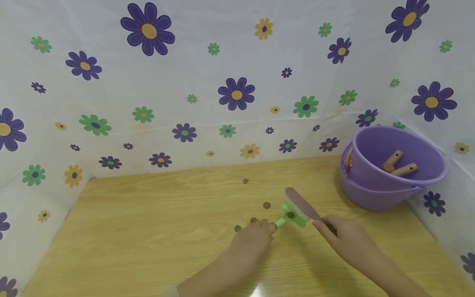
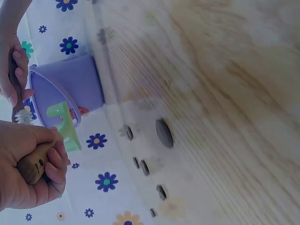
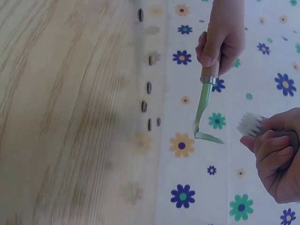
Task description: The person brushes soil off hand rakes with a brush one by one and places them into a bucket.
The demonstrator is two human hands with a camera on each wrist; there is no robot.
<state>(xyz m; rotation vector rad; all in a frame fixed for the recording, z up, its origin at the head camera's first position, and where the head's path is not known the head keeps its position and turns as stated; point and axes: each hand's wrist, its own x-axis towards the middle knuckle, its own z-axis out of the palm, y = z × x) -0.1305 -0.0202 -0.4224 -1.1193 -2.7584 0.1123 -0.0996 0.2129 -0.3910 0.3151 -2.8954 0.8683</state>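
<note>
My left hand grips the wooden handle of a small hand hoe with a green head. In the right wrist view the hoe's green shank runs down to a bent blade. A brush with a brownish back and white bristles is in my right hand, fingers curled round its handle. Its bristle side faces the hoe head, overlapping it in the head view; the right wrist view shows a gap between them. Both tools are held above the wooden table.
Several flat, dark, stone-like pieces lie scattered on the table near the hoe. At the right back stands a purple bucket with wooden-handled tools inside. A white flowered sheet rises behind the table and along both sides.
</note>
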